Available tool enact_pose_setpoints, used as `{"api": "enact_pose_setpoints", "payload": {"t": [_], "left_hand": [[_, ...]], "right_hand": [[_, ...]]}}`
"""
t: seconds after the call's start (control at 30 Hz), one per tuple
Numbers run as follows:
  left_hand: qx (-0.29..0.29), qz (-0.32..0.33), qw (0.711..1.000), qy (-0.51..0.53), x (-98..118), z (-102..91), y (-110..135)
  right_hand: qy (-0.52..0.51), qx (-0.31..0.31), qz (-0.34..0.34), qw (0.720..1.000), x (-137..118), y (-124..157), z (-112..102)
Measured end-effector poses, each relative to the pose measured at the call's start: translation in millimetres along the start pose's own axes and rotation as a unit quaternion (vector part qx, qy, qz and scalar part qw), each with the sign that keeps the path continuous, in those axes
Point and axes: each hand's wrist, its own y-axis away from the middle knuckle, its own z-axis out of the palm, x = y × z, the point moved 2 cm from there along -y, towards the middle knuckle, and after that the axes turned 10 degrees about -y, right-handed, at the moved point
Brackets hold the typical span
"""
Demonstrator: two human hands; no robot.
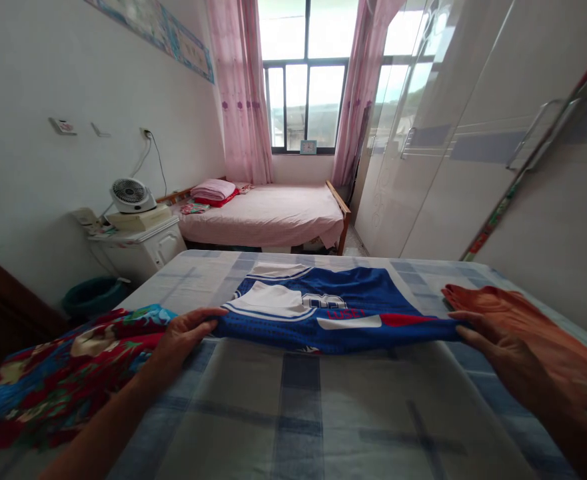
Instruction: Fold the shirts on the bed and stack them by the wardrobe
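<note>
A blue sports jersey (373, 287) with white and red panels lies on the bed with the checked sheet (298, 413). Its near edge is lifted and stretched between my two hands. My left hand (193, 328) pinches the left end of that edge, near the white-trimmed opening. At the opposite end, my right hand (483, 333) grips the right corner between thumb and fingers. Part of the jersey's lettering is hidden by the fold. An orange garment (538, 333) lies just beyond my right hand, and a red floral cloth (93, 367) is bunched beside my left forearm.
Past the far edge stands another bed with a pink sheet (273, 213) and folded bedding (214, 190). A white fan (132, 195) sits on a bedside cabinet (143, 247) at left, above a green bin (96, 297). Glossy wardrobe doors (443, 147) line the right side.
</note>
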Motion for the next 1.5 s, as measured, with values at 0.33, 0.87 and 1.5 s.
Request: {"api": "enact_pose_setpoints", "payload": {"t": [0.33, 0.87, 1.5], "left_hand": [[-0.051, -0.041, 0.989, -0.131, -14.3, -10.2, 42.7], [0.034, 0.134, 0.919, -0.369, -21.0, 2.7, 32.4], [-0.099, 0.365, 0.761, -0.527, 3.2, 111.5, 26.8]], "right_hand": [[0.069, -0.083, 0.039, 0.993, 35.6, 28.8, -18.4], [0.253, -0.045, -0.022, 0.966, 24.3, 2.3, 6.1], [0.335, -0.158, -0.274, 0.888, -10.9, 12.4, 119.6]]}}
